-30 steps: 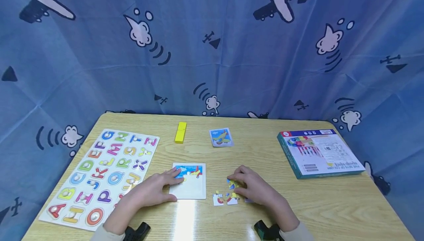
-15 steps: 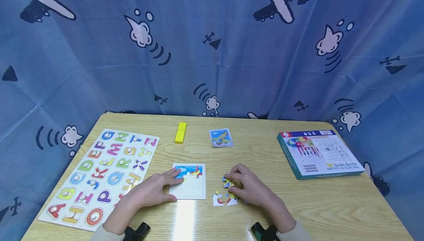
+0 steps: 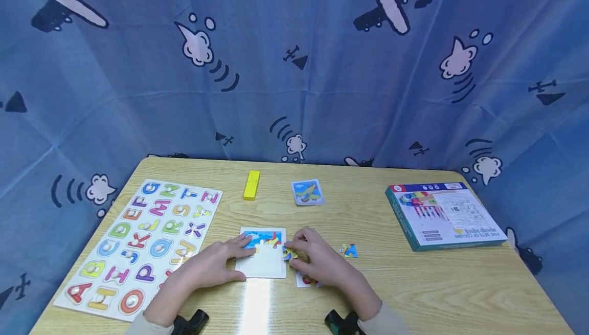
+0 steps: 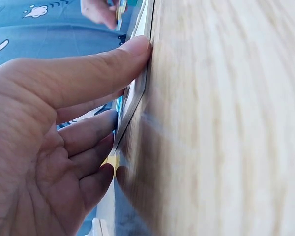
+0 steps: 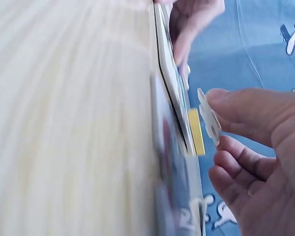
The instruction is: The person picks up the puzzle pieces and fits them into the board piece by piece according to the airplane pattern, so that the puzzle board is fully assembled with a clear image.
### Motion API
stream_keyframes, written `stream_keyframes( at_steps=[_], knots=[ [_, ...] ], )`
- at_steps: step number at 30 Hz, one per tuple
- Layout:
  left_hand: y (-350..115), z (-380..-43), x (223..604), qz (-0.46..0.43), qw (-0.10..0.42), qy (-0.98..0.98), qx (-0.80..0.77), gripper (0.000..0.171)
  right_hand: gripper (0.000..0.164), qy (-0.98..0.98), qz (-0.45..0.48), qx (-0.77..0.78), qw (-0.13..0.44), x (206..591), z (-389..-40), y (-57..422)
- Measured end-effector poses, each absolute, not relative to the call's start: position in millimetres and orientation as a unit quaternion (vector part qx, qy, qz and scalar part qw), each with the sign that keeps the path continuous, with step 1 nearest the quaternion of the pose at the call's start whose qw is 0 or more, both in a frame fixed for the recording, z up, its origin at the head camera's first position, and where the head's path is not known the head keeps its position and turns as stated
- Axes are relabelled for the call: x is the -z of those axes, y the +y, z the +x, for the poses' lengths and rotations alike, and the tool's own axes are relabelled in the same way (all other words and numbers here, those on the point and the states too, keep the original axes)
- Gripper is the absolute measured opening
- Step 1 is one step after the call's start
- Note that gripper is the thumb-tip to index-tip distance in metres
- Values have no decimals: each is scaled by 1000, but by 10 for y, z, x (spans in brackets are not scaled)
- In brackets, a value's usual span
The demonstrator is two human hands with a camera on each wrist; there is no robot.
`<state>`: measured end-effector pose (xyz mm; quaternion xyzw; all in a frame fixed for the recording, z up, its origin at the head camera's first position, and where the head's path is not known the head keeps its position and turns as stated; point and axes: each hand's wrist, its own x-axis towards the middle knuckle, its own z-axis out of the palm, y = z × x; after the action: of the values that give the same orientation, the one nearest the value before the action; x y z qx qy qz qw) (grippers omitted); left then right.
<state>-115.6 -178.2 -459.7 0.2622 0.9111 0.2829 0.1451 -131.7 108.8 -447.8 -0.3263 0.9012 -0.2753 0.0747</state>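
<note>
My left hand [image 3: 213, 263] rests on the left side of a white puzzle tray [image 3: 271, 266], fingertips on its picture and thumb at its near left edge. A strip of blue sky and a red-and-yellow plane fills the tray's top. My right hand [image 3: 319, 258] pinches a blue-and-yellow jigsaw piece [image 3: 289, 254] between thumb and fingers, at the tray's right edge. The right wrist view shows that piece [image 5: 209, 118] held edge-on, off the table. Loose jigsaw pieces [image 3: 302, 280] lie partly hidden beneath the right hand, and another piece [image 3: 350, 250] lies to its right.
On the left lies a large alphabet board [image 3: 152, 243] with knobbed letters. Behind the tray are a yellow block [image 3: 251, 185] and a small plane picture card [image 3: 308, 192]. A flat box [image 3: 444, 215] sits at the right. A blue patterned curtain [image 3: 257, 69] hangs behind the table.
My right hand has picked up the blue-and-yellow jigsaw piece and carried it left to the tray's edge, uncovering another piece on the right. The left hand has stayed in place.
</note>
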Motion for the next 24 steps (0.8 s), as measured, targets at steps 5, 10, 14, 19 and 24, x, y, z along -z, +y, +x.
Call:
stream_keyframes(
  at_steps=[5,10,14,19,24],
  knots=[
    [-1778,-1163,4599,263,146,912,-278,59,33,895,-343,276,75,4510,-1338,882],
    [-1777,-1161,4598,267,146,912,-276,59,32,891,-361,271,56,4569,-1356,706],
    [-1780,-1158,4597,268,145,911,-278,59,33,894,-363,261,38,4617,-1364,599],
    [-1781,-1157,4597,273,142,910,-277,59,34,902,-355,245,17,4659,-1354,509],
    [-1786,-1161,4590,278,139,910,-276,60,35,912,-340,231,6,4687,-1342,462]
  ],
)
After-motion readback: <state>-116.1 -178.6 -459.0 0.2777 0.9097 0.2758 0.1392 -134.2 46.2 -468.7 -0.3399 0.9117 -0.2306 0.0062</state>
